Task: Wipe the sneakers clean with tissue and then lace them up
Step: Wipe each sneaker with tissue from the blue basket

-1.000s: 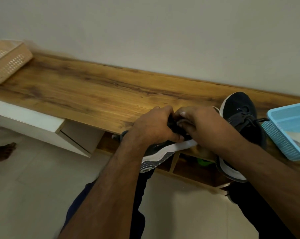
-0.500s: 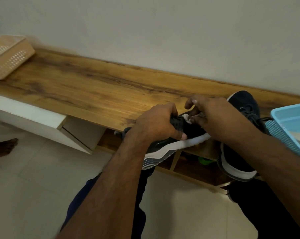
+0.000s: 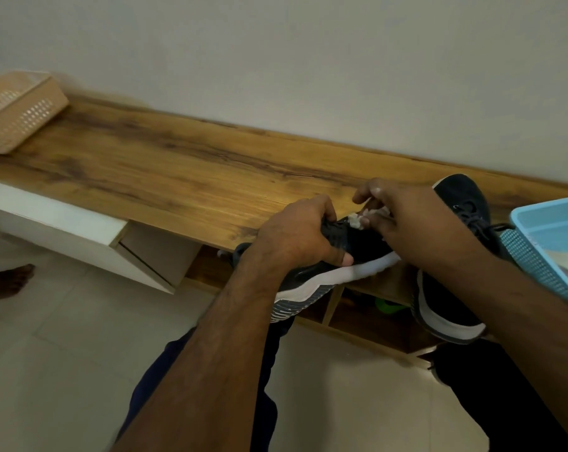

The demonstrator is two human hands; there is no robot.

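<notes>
Left hand: While it curls over the top of the held sneaker (image 3: 357,252), the left hand (image 3: 295,236) grips it firmly, thumb pressed along the side just above the white sole.
Right hand: the right hand (image 3: 403,213) pinches a small white tissue (image 3: 356,220) between thumb and fingers and touches it to the upper of the shoe; the index finger is lifted and a little bent.
Held sneaker: black with a white sole, tilted, its toe toward the right hand and its heel below the left wrist, at the front edge of the wooden shelf (image 3: 178,171).
Second sneaker: the other black shoe (image 3: 462,203) lies on its side just behind and under the right forearm, touching the blue basket (image 3: 543,230) to the right of that hand.
Far left: a beige basket (image 3: 18,109) stands on the shelf, well apart from the left hand.
Change: half a second ago the tissue was pinched at almost the same spot; now the right hand is a bit higher on the upper, and the left grip is unchanged.
</notes>
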